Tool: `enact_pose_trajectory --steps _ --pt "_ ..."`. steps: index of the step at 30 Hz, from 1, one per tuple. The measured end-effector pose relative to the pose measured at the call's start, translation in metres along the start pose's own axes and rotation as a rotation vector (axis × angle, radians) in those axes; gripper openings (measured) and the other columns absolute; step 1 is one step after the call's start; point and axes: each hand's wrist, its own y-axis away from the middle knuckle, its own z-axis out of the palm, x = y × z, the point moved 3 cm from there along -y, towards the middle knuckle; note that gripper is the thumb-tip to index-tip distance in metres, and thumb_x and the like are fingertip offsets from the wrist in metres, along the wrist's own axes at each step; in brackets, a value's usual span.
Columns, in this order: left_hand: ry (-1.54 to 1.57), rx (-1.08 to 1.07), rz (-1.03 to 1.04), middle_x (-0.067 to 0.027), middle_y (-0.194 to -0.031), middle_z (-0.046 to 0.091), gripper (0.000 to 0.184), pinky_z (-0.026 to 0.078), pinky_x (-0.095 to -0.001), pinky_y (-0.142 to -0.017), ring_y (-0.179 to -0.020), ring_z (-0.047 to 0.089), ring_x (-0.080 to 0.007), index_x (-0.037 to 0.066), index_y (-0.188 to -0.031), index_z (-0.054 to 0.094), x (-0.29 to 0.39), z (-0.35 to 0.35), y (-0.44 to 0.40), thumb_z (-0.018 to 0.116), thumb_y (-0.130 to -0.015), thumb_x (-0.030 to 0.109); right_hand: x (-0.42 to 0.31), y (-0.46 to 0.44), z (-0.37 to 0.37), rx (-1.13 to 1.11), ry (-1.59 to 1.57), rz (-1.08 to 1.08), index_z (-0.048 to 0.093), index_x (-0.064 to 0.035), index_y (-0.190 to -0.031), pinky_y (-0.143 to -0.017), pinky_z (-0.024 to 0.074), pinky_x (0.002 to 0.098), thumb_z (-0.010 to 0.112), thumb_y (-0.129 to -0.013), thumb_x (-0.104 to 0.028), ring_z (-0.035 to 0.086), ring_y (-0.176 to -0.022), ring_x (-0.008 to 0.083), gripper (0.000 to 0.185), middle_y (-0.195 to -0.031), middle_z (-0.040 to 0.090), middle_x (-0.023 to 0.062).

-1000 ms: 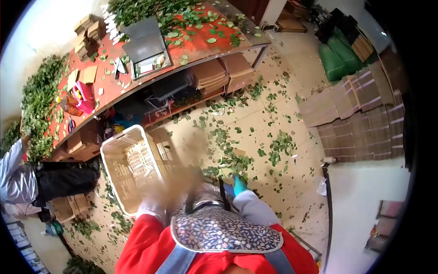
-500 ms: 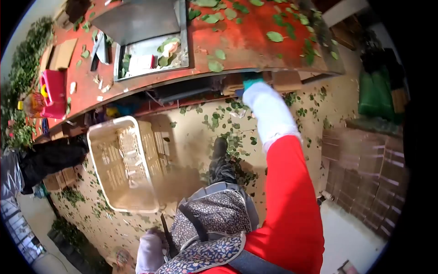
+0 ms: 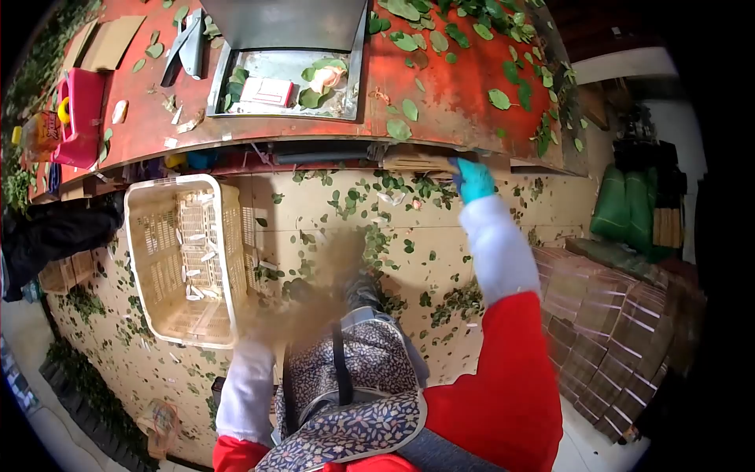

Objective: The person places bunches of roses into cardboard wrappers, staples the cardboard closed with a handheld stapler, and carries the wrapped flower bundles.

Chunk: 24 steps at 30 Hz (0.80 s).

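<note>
My right hand point(image 3: 474, 179), in a teal glove with blue fingertips, reaches to the shelf under the red table. Its fingers are closed at the edge of flat brown cardboard point(image 3: 417, 161) there. The left sleeve point(image 3: 248, 385) ends low, beside the patterned apron; a brown blur hides the left hand and anything in it. Left of that blur stands a cream plastic basket point(image 3: 230, 259) with small white pieces inside. On the red table point(image 3: 440, 102) lie an open metal box point(image 3: 358, 94) holding a pale flower and a red-white packet, a grey tool point(image 3: 190, 49), and loose leaves.
A pink container point(image 3: 85, 118) and a bottle point(image 3: 39, 135) stand at the table's left. Bundled cardboard point(image 3: 598, 315) is piled at the right, below green sacks point(image 3: 625, 206). Leaves litter the tiled floor point(image 3: 314, 212). Dark clothing point(image 3: 59, 244) shows at the left edge.
My right hand has gone from beside the apron to the cardboard under the table. The view has shifted closer to the table, and the left sleeve now shows lower, near the basket's corner.
</note>
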Motion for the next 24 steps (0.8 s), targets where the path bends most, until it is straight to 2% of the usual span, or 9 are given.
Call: enact_pose_trajectory --steps 1,3,4,8,11,14,16,20,24 --pt "0.004 -0.028 0.060 -0.0073 -0.104 0.067 0.032 0.051 -0.0285 -0.077 -0.093 0.062 -0.0162 0.005 -0.125 0.057 0.034 0.021 -0.017 0.059 -0.095 0.013 -0.006 0.033 0.009 0.037 -0.753 0.371 0.065 -0.0130 -0.098 -0.062 0.0484 0.0357 0.066 -0.084 -0.028 0.058 -0.075 0.0180 0.020 -0.086 0.062 0.0064" --pt "0.014 -0.123 0.184 -0.0081 -0.105 0.066 0.034 0.051 -0.0295 -0.078 -0.094 0.062 -0.0174 0.005 -0.126 0.056 0.109 0.077 -0.031 0.059 -0.094 0.015 -0.045 0.125 0.038 0.023 -0.780 0.536 0.064 -0.0106 -0.076 -0.054 0.0423 0.0337 0.064 -0.086 -0.035 0.051 -0.063 0.0136 0.026 -0.060 0.051 -0.0012" --pt "0.026 -0.181 0.256 -0.0085 -0.106 0.066 0.035 0.051 -0.0300 -0.078 -0.094 0.062 -0.0181 0.005 -0.127 0.055 0.148 0.105 -0.029 0.060 -0.094 0.016 -0.053 0.170 0.064 -0.051 -0.767 0.526 0.062 -0.0094 -0.086 -0.061 0.0434 0.0350 0.063 -0.085 -0.032 0.053 -0.071 0.0179 0.023 -0.072 0.052 0.0031" --pt "-0.056 -0.404 0.499 -0.0101 -0.110 0.065 0.039 0.051 -0.0320 -0.080 -0.097 0.061 -0.0206 0.006 -0.129 0.054 0.277 0.156 0.019 0.062 -0.093 0.020 -0.091 0.350 0.175 -0.450 -0.183 -0.196 0.053 -0.0047 -0.124 -0.089 0.0482 0.0406 0.060 -0.083 -0.019 0.059 -0.104 0.0349 0.044 -0.118 0.057 0.0203" --pt "-0.290 -0.552 0.637 -0.0112 -0.112 0.064 0.043 0.050 -0.0336 -0.081 -0.099 0.061 -0.0225 0.007 -0.131 0.052 0.324 0.140 0.087 0.063 -0.092 0.022 -0.172 0.385 0.162 -0.277 0.137 -0.891 0.040 -0.0013 -0.138 -0.083 0.0502 0.0439 0.064 -0.083 -0.035 0.062 -0.093 0.0381 0.069 -0.136 0.045 0.0233" --pt "-0.592 -0.643 0.774 -0.0124 -0.115 0.063 0.047 0.050 -0.0351 -0.083 -0.101 0.061 -0.0244 0.008 -0.133 0.051 0.364 0.113 0.150 0.064 -0.091 0.025 -0.205 0.332 0.107 -0.405 -0.947 0.186 0.055 -0.0023 -0.112 -0.067 0.0524 0.0367 0.067 -0.083 -0.029 0.064 -0.075 0.0283 0.042 -0.106 0.059 0.0132" --pt "-0.802 -0.658 0.848 -0.0132 -0.117 0.063 0.049 0.050 -0.0361 -0.083 -0.102 0.061 -0.0257 0.008 -0.134 0.050 0.398 0.098 0.179 0.065 -0.091 0.027 -0.235 0.302 0.050 0.439 -0.227 -0.626 0.059 -0.0030 -0.102 -0.067 0.0523 0.0365 0.073 -0.077 -0.019 0.064 -0.078 0.0280 0.033 -0.095 0.062 0.0127" --pt "-1.207 -0.394 0.940 -0.0148 -0.120 0.062 0.054 0.049 -0.0381 -0.085 -0.104 0.060 -0.0283 0.009 -0.136 0.048 0.473 0.081 0.196 0.067 -0.090 0.031 -0.332 0.228 -0.056 0.533 0.016 -0.924 0.059 -0.0012 -0.119 -0.098 0.0440 0.0467 0.072 -0.072 -0.015 0.055 -0.112 0.0400 0.051 -0.122 0.058 0.0198" --pt "-0.340 -0.113 1.304 -0.0151 -0.104 0.067 0.036 0.049 -0.0347 -0.084 -0.094 0.063 -0.0266 -0.002 -0.118 0.059 0.556 0.066 0.171 0.060 -0.094 0.026 -0.427 0.119 -0.112 0.511 0.184 -1.229 0.061 -0.0048 -0.115 -0.094 0.0442 0.0479 0.069 -0.075 -0.013 0.054 -0.113 0.0394 0.041 -0.122 0.059 0.0165"
